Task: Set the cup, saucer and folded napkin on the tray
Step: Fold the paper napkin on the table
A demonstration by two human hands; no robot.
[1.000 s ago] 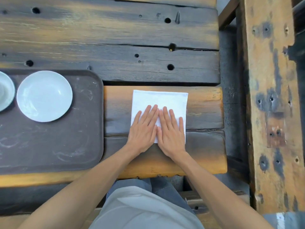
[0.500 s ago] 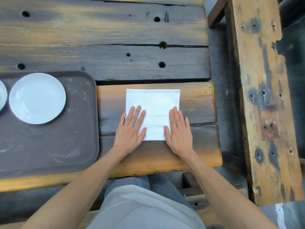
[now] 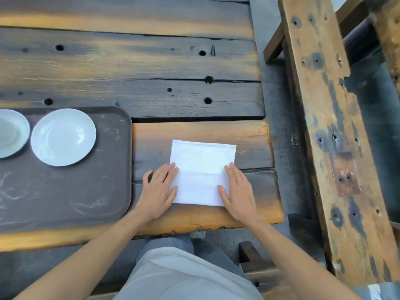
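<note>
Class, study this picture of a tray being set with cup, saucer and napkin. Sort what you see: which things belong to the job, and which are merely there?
Part of the job:
napkin
saucer
tray
white dish at the left edge, cut off
left hand
right hand

Merely there:
wooden table
bench

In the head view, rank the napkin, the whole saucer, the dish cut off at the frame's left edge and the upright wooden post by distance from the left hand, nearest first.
From the left hand:
1. Napkin: touching, just to its right.
2. Saucer: on the tray, up and to the left.
3. Cut-off dish: farther left on the tray.
4. Wooden post: far right, beyond the table.
</note>
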